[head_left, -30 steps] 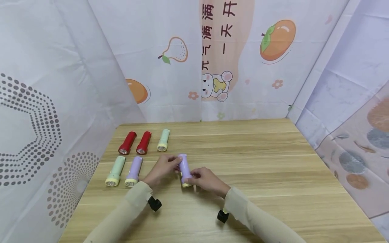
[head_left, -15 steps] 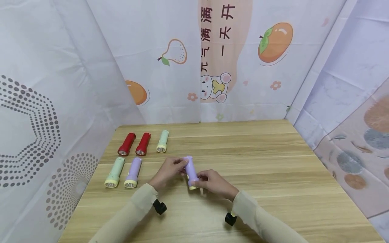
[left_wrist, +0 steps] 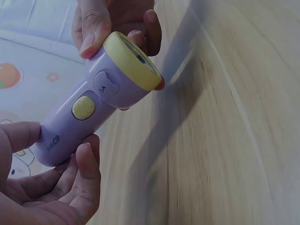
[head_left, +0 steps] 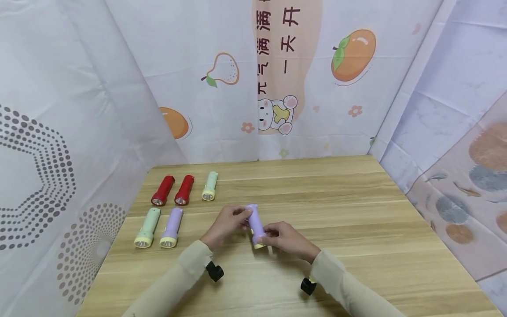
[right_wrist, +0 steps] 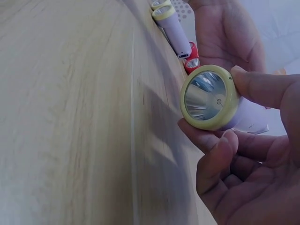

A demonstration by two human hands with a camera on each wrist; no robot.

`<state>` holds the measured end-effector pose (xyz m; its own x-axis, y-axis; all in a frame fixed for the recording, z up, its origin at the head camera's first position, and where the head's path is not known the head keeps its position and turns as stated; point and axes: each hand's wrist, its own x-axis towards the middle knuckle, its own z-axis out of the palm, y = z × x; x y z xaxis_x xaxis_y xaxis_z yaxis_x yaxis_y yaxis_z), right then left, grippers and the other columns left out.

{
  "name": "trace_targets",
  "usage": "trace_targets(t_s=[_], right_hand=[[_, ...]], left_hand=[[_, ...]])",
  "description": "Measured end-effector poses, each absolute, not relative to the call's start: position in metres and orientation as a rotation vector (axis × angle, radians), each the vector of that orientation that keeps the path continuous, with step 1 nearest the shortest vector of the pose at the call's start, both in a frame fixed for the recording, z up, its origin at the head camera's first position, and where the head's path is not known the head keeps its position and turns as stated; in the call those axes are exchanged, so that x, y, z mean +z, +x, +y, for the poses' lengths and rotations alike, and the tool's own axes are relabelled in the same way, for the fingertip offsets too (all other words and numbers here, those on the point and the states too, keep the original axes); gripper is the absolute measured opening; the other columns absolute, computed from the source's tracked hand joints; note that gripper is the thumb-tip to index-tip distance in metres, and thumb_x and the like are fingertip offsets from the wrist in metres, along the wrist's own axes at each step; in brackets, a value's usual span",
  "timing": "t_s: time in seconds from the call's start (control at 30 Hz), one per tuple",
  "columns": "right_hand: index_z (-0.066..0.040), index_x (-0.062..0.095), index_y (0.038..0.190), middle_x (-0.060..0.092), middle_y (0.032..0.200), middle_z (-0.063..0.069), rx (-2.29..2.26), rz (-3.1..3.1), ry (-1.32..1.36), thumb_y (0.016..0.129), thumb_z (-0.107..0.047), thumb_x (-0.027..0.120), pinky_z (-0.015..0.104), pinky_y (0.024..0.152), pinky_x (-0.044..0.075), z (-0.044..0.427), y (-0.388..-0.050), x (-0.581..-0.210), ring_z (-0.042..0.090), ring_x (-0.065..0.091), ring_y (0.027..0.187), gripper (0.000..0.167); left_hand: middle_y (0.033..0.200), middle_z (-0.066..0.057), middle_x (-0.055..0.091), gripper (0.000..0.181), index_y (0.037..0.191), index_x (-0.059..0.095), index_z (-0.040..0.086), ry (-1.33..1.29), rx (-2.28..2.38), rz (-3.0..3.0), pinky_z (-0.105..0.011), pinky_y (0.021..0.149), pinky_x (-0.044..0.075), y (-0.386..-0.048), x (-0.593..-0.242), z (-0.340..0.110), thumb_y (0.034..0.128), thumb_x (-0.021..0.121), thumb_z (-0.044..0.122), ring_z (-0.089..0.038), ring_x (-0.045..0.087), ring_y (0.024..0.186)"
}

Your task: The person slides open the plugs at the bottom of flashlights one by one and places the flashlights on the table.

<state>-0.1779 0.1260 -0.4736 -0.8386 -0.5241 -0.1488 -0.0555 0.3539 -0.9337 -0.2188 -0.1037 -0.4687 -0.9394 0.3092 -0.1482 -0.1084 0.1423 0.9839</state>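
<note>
A purple flashlight (head_left: 255,223) is held by both hands over the middle of the worktop (head_left: 336,211), to the right of the other flashlights. Its thin far end is pinched by the thumb and fingers of the left hand (head_left: 231,223). Its wide near end is gripped by the right hand (head_left: 286,240), with the thumb placed at the yellow ring (left_wrist: 129,65).

Five more are laid on the left part of the worktop, in two rows. The far row is made up of a left red flashlight (head_left: 163,190), a right red flashlight (head_left: 185,189) and a small green flashlight (head_left: 210,185). In the near row, a big green flashlight (head_left: 148,226) is placed on the left and a second purple flashlight (head_left: 171,226) just to its right. By the look of it, most of the setting out is done; only the held one is not yet put down.

All seem to be made of smooth, hard plastic, shaped like tubes with fat heads. On the held one, an oval yellow button (left_wrist: 84,108) is seen, and a clear round lens (right_wrist: 204,96) with a shiny silver cup inside. The worktop is marked with long wood lines. Behind it, white cloth (head_left: 178,44) is hung, with fruit printed on it.
</note>
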Motion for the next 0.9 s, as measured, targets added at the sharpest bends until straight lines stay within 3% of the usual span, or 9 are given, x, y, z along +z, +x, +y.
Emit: trace_targets(t_s=[0.63, 0.9], right_hand=[[-0.004, 0.073, 0.117, 0.068, 0.09, 0.004, -1.522, 2.189, -0.488, 0.097, -0.03, 0.074, 0.028, 0.061, 0.049, 0.151, -0.174, -0.479, 0.021, 0.056, 0.076, 0.033], [-0.002, 0.07, 0.124, 0.068, 0.094, 0.005, -1.498, 2.214, -0.485, 0.097, -0.031, 0.073, 0.029, 0.064, 0.05, 0.161, -0.174, -0.483, 0.018, 0.057, 0.08, 0.04]], left_hand=[[0.103, -0.013, 0.073, 0.043, 0.124, 0.067, -0.008, 0.258, 1.842, 2.076, -0.038, 0.079, 0.06, -0.219, -0.469, -0.082, 0.1032, 0.065, 0.029, -0.021, 0.071, 0.087], [0.101, -0.012, 0.072, 0.043, 0.122, 0.068, -0.007, 0.252, 1.83, 2.088, -0.035, 0.077, 0.059, -0.219, -0.471, -0.073, 0.1027, 0.066, 0.031, -0.02, 0.069, 0.086]])
